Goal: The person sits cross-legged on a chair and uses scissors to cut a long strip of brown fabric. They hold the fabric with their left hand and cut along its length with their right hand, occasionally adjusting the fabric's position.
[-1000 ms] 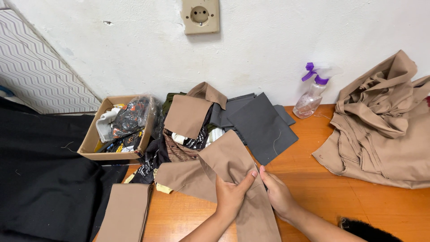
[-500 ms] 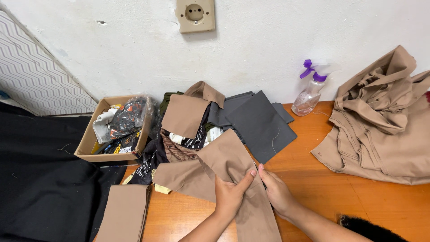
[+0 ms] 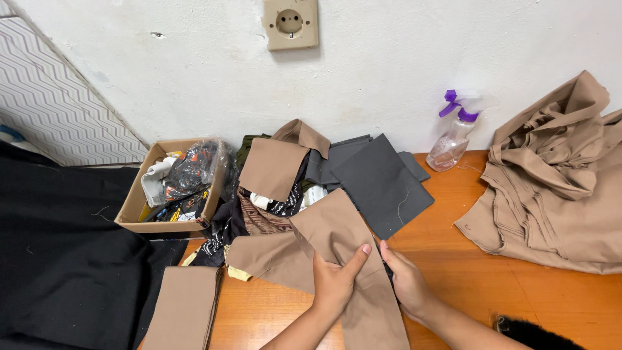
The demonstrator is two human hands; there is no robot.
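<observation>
A long tan fabric piece (image 3: 330, 233) lies across the orange wooden table (image 3: 492, 285), its lower end running off the bottom of the view. My left hand (image 3: 334, 285) pinches it from the left, thumb up on the cloth. My right hand (image 3: 407, 282) grips its right edge beside the left hand. Both hands sit close together near the table's front. Above them lie dark grey fabric squares (image 3: 379, 178) and another tan piece (image 3: 272, 165) on a heap of mixed scraps.
A cardboard box (image 3: 139, 207) with bags and odds stands at the left. A spray bottle (image 3: 451, 136) stands by the wall. A crumpled tan garment (image 3: 557, 188) fills the right. Black cloth (image 3: 58, 272) covers the left; a folded tan piece (image 3: 184, 308) lies on it.
Both hands have stayed on the tan piece and shifted slightly; the view has tilted a little. The fabric lies much as before.
</observation>
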